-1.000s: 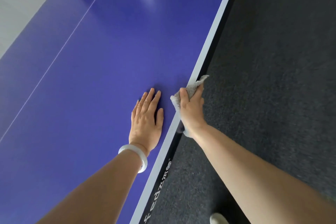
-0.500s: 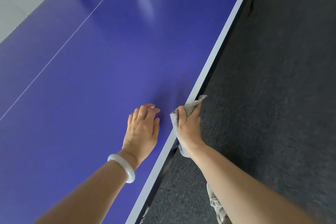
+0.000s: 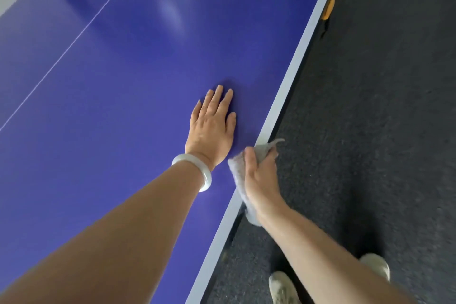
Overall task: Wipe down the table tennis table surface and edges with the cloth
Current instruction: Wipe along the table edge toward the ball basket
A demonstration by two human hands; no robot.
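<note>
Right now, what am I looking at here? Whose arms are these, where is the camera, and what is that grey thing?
No machine here: a person wears a camera on the head, looking down at their own arms. The left hand, with a white bangle on the wrist, lies flat on the blue table tennis table. The right hand grips a grey cloth against the table's white side edge. Dark carpet and the person's pale shoes show below.

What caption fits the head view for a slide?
Right hand presses a grey cloth over the table tennis table side edge; left hand lies flat.
</note>
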